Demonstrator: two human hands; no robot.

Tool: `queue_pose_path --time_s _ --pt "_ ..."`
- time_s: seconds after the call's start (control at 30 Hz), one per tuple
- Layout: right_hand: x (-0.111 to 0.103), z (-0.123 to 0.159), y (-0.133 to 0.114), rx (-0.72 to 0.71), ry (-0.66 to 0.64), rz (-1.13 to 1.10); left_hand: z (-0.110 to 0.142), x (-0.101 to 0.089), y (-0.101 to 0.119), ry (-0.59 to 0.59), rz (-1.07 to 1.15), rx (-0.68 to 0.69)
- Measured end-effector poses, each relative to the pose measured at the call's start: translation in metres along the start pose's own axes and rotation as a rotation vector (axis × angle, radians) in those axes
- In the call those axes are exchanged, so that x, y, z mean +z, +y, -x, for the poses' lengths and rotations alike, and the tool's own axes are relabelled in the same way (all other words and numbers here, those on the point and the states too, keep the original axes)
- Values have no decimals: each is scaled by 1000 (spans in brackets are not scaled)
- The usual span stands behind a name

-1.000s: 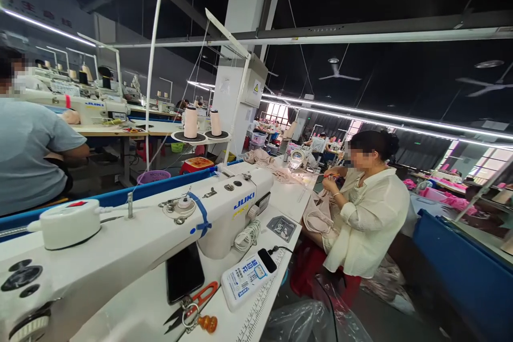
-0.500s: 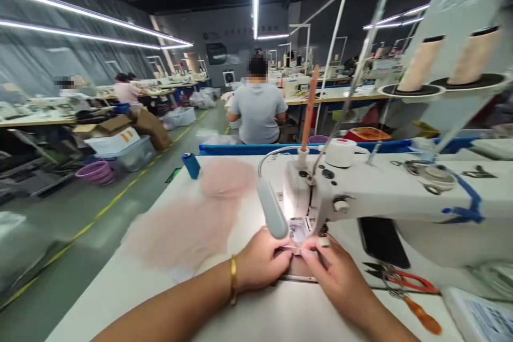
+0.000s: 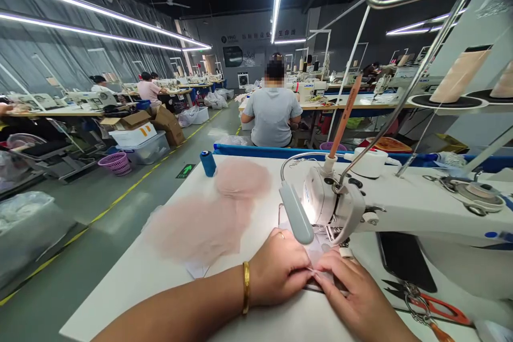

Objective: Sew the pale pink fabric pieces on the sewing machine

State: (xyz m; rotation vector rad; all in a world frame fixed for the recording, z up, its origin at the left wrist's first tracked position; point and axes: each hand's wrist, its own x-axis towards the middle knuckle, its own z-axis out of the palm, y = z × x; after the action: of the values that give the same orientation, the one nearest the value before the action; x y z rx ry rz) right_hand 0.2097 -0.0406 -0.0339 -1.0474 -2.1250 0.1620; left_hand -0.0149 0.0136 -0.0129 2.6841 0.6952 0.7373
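Note:
My left hand (image 3: pixel 282 267), a gold bangle at its wrist, pinches a small piece of pale pink fabric (image 3: pixel 320 273) between thumb and fingers. Opposite it, my right hand (image 3: pixel 347 280) pinches the same piece, the fingertips of both hands nearly meeting. The fabric lies just in front of the needle area of a white sewing machine (image 3: pixel 320 195); the hands cover much of it. A grey lamp (image 3: pixel 297 216) hangs over the spot and shines on the machine's head. Left of my hands, sheer pink fabric pieces (image 3: pixel 200 230) are spread on the white table (image 3: pixel 148 299).
Right of my hands lie a black phone (image 3: pixel 406 262) and orange-handled snips (image 3: pixel 441 307). A blue thread cone (image 3: pixel 207 164) stands at the table's far left corner. Thread cones (image 3: pixel 460 75) rise at the right. Ahead, a person in a grey shirt (image 3: pixel 272 115) sits at another table.
The view has swung left, so the scene sits further right. Both hands still pinch the fabric, and their fingertips have drawn closer together, a little further from the needle.

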Motion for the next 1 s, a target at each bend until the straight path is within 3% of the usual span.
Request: queue_pose_path --time_s 0.1,0.23,0.7,1.0 --pt "-7 2 1 -171 -145 85 11 1 1 -51 -89 115" --pt "-8 7 5 -219 -243 172 19 2 4 -63 -99 148" --pt "5 4 14 -178 -137 250 8 5 -5 -56 -152 77" --pt "13 -3 13 -43 -50 170 -6 -2 -14 -62 91 -112"
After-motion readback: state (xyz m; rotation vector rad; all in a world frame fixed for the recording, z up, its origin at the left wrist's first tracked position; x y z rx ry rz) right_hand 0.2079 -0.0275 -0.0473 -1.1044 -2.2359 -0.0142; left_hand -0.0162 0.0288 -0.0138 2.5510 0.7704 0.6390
